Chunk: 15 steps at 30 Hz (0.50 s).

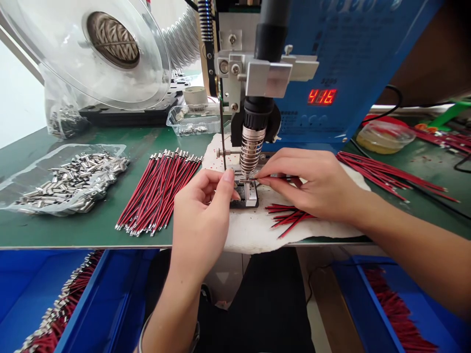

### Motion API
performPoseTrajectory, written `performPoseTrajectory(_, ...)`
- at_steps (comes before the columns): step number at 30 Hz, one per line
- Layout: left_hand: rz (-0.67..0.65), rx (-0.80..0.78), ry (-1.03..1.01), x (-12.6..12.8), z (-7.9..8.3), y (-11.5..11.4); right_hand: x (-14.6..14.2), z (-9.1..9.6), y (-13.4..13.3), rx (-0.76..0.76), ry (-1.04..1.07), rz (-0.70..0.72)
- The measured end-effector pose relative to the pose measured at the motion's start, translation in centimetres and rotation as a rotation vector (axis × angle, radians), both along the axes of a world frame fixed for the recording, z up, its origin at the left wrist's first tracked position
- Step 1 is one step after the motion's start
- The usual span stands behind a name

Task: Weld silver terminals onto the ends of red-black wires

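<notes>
A soldering machine's iron (253, 147), wrapped in a metal coil, points down at a small metal fixture (250, 196). Left of the fixture, my left hand (204, 208) is closed, thumb against the curled fingers; whatever they hold is hidden. From the right, my right hand (316, 181) pinches a thin red-and-black wire whose end lies at the fixture, under the iron's tip. Below that hand, several loose red-and-black wires (289, 215) rest on a white cloth (253, 240). Beside my left hand lies a bundle of wires with metal ends (154, 191).
A clear tray of small metal connectors (79, 181) sits at the left. Behind it stands a transparent fume hood (66, 44). The blue machine housing (331, 59) displays red digits. More wires (390, 174) lie at the right. Blue bins (84, 318) with wires stand below the table edge.
</notes>
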<state>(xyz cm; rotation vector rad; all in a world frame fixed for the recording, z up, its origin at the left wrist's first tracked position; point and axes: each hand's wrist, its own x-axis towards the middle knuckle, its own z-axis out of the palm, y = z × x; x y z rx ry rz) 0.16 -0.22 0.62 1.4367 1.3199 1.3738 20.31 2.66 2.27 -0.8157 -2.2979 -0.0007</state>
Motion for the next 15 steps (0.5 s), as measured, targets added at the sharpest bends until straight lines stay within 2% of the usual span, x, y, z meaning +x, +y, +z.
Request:
performPoseTrajectory(8, 0.021, 0.002, 0.016, 0.04, 0.04, -0.08, 0.21, -0.23, 0.13, 0.033, 0.036, 0.009)
performPoseTrajectory(15, -0.004, 0.035, -0.071, 0.01, -0.53, 0.28, 0.26, -0.06, 0.06, 0.043, 0.016, -0.009)
